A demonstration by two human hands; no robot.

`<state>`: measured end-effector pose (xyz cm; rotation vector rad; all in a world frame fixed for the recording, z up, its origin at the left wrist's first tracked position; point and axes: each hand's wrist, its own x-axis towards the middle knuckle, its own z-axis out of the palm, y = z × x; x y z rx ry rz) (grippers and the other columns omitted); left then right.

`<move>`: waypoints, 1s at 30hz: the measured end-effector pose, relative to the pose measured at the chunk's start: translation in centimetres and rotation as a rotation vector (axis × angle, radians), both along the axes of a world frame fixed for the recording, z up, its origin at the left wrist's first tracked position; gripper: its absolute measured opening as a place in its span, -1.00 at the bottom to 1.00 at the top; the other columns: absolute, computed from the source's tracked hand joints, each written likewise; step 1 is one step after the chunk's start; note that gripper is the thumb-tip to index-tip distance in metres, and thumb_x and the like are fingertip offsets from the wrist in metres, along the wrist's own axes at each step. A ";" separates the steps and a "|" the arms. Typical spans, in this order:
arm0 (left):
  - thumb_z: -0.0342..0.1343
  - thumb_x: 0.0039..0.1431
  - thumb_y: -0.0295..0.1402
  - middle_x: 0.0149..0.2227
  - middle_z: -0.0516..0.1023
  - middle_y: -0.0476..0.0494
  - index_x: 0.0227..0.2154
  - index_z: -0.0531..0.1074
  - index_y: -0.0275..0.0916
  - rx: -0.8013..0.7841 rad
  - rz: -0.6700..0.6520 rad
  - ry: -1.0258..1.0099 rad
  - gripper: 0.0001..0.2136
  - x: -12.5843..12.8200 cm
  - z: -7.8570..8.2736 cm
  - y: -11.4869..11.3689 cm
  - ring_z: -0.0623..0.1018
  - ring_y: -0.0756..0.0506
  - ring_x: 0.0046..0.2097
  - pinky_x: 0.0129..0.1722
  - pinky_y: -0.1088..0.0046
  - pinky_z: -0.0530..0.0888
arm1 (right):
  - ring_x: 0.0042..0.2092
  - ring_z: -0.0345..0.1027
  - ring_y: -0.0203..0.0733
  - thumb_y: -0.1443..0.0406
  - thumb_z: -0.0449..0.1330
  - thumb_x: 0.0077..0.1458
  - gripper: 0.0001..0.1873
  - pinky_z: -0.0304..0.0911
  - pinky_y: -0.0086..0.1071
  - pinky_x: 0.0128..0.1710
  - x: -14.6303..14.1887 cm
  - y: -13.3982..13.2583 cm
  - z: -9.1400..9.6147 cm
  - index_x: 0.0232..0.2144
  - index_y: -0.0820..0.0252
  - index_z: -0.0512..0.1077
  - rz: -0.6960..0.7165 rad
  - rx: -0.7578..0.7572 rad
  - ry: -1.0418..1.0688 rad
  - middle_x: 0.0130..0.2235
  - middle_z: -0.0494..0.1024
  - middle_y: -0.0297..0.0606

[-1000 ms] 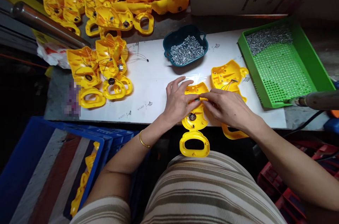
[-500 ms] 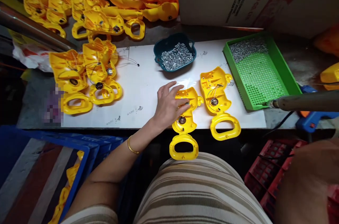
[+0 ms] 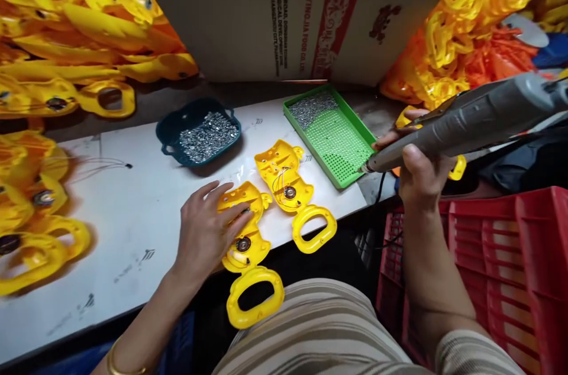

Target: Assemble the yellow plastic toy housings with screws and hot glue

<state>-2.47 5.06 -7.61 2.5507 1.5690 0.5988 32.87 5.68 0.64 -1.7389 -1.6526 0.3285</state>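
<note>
My left hand (image 3: 208,227) lies over the upper part of a yellow plastic toy shell half (image 3: 251,251), fingers apart and curved. The fingers hide part of the shell; whether they press on it I cannot tell. This shell has a round speaker, thin wires and a ring-shaped handle that juts past the table edge. Beside it lies a second yellow shell half (image 3: 284,177) of the same shape. My right hand (image 3: 421,168) is wrapped round a grey electric screwdriver (image 3: 470,120). The screwdriver's tip is at the near right corner of a green perforated tray (image 3: 341,144) holding small screws.
A dark teal basket (image 3: 171,132) of small metal screws stands on the white-covered table (image 3: 133,209). More yellow shells (image 3: 39,209) lie on the left and are heaped behind. A large cardboard box (image 3: 231,20) stands at the back. A red crate (image 3: 483,245) is at the right.
The view has swung right, bringing my right hand and the whole screwdriver into sight. My left hand stays over the same shell half. The screwdriver's tip remains by the tray corner.
</note>
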 end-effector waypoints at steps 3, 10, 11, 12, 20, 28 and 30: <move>0.10 0.22 -0.17 0.03 0.46 -0.19 -0.32 0.61 -0.05 0.002 -0.008 0.014 -0.80 0.0 -0.1 0.0 0.37 -0.38 0.09 -0.07 -0.02 0.41 | -0.34 0.45 -0.08 0.04 -0.25 0.20 -0.41 0.39 -0.16 -0.30 -1.4 1.4 -0.6 0.16 0.13 0.18 -0.080 0.198 0.234 -0.35 0.44 -0.17; 0.06 0.24 -0.14 0.02 0.46 -0.20 -0.31 0.61 -0.06 -0.004 -0.006 0.026 -0.76 -0.1 -0.2 0.1 0.39 -0.35 0.05 -0.09 0.01 0.44 | -0.52 0.32 -0.19 0.05 -0.06 0.15 -0.54 0.38 -0.23 -0.41 -2.5 3.7 -3.4 -0.02 0.17 0.30 -0.220 0.334 0.410 -0.54 0.27 -0.37; 0.06 0.24 -0.13 0.02 0.46 -0.21 -0.32 0.62 -0.07 -0.004 -0.008 0.026 -0.75 -0.1 -0.2 0.1 0.39 -0.35 0.05 -0.09 0.00 0.44 | -0.52 0.32 -0.20 0.05 -0.07 0.16 -0.56 0.38 -0.24 -0.41 -2.5 3.9 -3.7 -0.03 0.16 0.31 -0.217 0.345 0.421 -0.53 0.28 -0.37; 0.05 0.25 -0.13 0.03 0.46 -0.21 -0.31 0.62 -0.07 -0.007 -0.009 0.031 -0.74 -0.1 -0.2 0.1 0.39 -0.35 0.05 -0.08 0.01 0.44 | -0.53 0.31 -0.21 0.04 -0.06 0.16 -0.57 0.38 -0.25 -0.42 -2.4 4.2 -3.9 -0.06 0.15 0.31 -0.206 0.371 0.443 -0.54 0.28 -0.38; 0.01 0.28 -0.13 0.04 0.46 -0.28 -0.28 0.62 -0.16 -0.018 -0.022 0.085 -0.68 -0.1 0.2 0.0 0.40 -0.35 0.05 -0.08 0.04 0.45 | -0.65 0.21 -0.37 0.08 0.22 0.05 -0.73 0.24 -0.42 -0.61 -2.5 6.0 -5.3 -0.29 0.12 0.37 0.042 0.604 0.834 -0.64 0.28 -0.55; 0.07 0.26 -0.18 0.03 0.45 -0.33 -0.31 0.62 -0.20 0.002 -0.047 0.088 -0.73 0.1 0.4 0.1 0.42 -0.37 0.05 -0.08 0.02 0.46 | -0.67 0.19 -0.39 0.07 0.22 0.06 -0.73 0.19 -0.45 -0.66 -2.5 6.1 -5.3 -0.31 0.12 0.35 0.026 0.609 0.820 -0.65 0.27 -0.56; 0.08 0.25 -0.18 0.04 0.45 -0.30 -0.30 0.62 -0.17 -0.008 -0.041 0.086 -0.74 0.1 0.5 0.0 0.42 -0.36 0.05 -0.07 0.02 0.46 | -0.68 0.17 -0.39 0.08 0.21 0.06 -0.74 0.19 -0.46 -0.66 -2.5 6.2 -5.4 -0.32 0.11 0.34 0.029 0.630 0.835 -0.66 0.25 -0.58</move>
